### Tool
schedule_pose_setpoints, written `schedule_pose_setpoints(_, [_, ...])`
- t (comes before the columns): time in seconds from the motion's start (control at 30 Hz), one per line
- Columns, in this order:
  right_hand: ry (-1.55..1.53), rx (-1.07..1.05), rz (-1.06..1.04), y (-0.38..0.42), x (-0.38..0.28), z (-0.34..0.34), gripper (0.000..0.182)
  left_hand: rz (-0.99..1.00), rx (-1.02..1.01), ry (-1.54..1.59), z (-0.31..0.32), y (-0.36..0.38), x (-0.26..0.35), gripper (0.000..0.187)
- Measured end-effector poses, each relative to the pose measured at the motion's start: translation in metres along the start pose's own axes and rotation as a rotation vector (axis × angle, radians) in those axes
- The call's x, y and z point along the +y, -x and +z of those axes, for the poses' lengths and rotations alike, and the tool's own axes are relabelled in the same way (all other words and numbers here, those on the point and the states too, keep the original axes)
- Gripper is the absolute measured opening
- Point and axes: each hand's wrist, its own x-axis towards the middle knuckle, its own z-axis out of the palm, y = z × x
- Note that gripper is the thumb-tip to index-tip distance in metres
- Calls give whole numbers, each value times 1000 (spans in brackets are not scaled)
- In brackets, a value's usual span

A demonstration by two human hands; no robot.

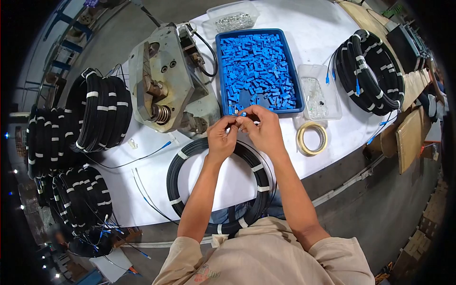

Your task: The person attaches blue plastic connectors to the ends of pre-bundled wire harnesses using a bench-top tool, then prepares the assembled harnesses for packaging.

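a small blue clip (242, 114) sits pinched between the left hand (221, 138) and right hand (261, 130), fingers closed together above a black cable coil (260, 174). one blue-tipped end (166, 143) lies finished; the blue tray (223, 76) remains full, bundled coils (102, 114) waiting.

Both my forearms reach forward, bare. My left hand (221, 137) and right hand (262, 129) meet fingertip to fingertip, fingers curled and pinched together.
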Motion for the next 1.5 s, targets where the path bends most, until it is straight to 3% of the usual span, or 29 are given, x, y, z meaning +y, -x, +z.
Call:
schedule_pose_setpoints(0.1, [33, -101, 46, -3, -2, -3, 10, 25, 11, -19, -1, 0, -1, 10])
schedule_pose_setpoints(0.3, [38, 4, 62, 1, -7, 7, 13, -1, 16, -6, -1, 0, 1, 9])
schedule_pose_setpoints(0.37, [138, 114, -144, 3, -7, 12, 14, 0, 19, 4, -1, 0, -2, 9])
schedule_pose_setpoints(0.47, [49, 57, -77, -2, -6, 12, 13, -17, 26, -13, -3, -1, -2, 8])
schedule_pose_setpoints(0.63, [122, 29, -135, -7, -24, 6, 13, -98, 107, 290, 4, -4, 1, 6])
schedule_pose_setpoints(0.73, [160, 18, -152, -5, -28, 8, 13, -105, 133, 310, 5, -4, 1, 7])
schedule_pose_setpoints(1.2, [263, -13, -207, -9, -15, 3, 10, -65, 25, 221, 1, -5, -5, 2])
schedule_pose_setpoints(1.5, [96, -18, 80, -5, -24, 9, 12, -60, 6, 163, -1, -4, -9, 4])
